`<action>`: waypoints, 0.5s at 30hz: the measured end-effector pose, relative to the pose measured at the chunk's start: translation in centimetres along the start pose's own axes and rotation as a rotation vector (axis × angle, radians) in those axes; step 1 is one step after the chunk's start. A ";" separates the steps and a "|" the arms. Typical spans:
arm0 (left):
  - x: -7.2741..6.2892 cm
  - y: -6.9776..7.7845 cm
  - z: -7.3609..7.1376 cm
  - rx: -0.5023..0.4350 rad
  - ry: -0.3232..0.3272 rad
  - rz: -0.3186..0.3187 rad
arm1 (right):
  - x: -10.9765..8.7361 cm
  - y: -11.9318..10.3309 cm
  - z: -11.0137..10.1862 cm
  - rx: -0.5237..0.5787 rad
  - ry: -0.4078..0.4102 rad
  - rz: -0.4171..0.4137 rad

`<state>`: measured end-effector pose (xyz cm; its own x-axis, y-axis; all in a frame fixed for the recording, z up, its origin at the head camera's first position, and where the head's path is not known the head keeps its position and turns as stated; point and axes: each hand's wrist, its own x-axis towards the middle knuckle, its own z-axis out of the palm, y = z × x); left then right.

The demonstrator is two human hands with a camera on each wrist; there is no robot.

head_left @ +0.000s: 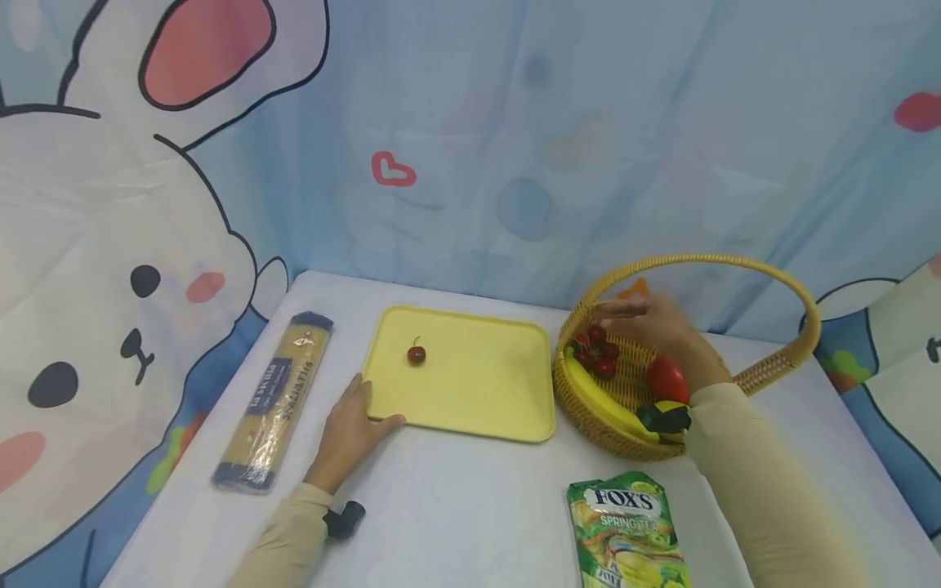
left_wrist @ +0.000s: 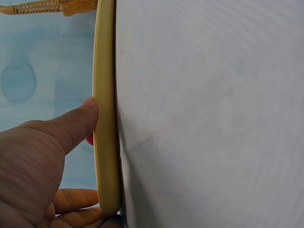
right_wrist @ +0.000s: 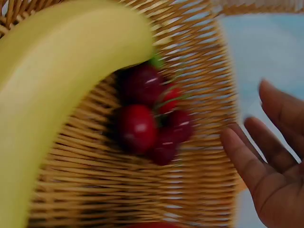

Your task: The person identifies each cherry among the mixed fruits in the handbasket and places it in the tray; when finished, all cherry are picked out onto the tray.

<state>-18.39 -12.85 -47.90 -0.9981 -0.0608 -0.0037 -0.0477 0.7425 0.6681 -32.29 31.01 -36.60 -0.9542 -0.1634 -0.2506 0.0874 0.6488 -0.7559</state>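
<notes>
My left hand (head_left: 351,429) holds the near left corner of a yellow tray (head_left: 470,384), its thumb along the front rim and the other fingers at the left side. In the left wrist view the thumb presses on the tray's rim (left_wrist: 106,114). A single dark red cherry (head_left: 416,355) with a stem lies on the tray. Over the back of a wicker basket (head_left: 588,425), my right hand (head_left: 647,321) spreads its fingers, holding nothing. Several cherries (right_wrist: 137,128) lie in the basket beside a banana (right_wrist: 61,71). The right wrist view shows the fingers apart from them.
A red rounded fruit (head_left: 666,380) sits at the basket's right, and its tall handle (head_left: 698,259) arches over the back. A spaghetti pack (head_left: 275,400) lies left of the tray. Near the front is a green Fox's candy bag (head_left: 628,531). A printed curtain (head_left: 470,163) hangs behind the table.
</notes>
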 end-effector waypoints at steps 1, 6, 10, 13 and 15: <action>0.0 0.0 0.0 0.000 0.001 -0.002 | 0.4 0.4 0.2 0.014 0.024 0.013; 0.0 -0.1 0.0 0.004 0.004 0.001 | 1.8 2.0 1.3 0.101 0.123 0.064; -0.1 0.0 0.0 0.003 0.012 0.003 | 2.3 2.8 2.1 0.099 0.164 0.133; 0.0 0.0 0.0 0.001 0.015 0.005 | 2.4 3.1 2.6 0.128 0.166 0.174; 0.0 -0.1 0.0 0.000 0.016 0.006 | 2.5 3.3 3.0 0.170 0.175 0.184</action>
<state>-18.37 -12.92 -47.92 -0.9977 -0.0665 0.0123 -0.0414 0.7431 0.6678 -33.48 30.50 -41.54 -0.9513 0.0853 -0.2961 0.2960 0.5200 -0.8012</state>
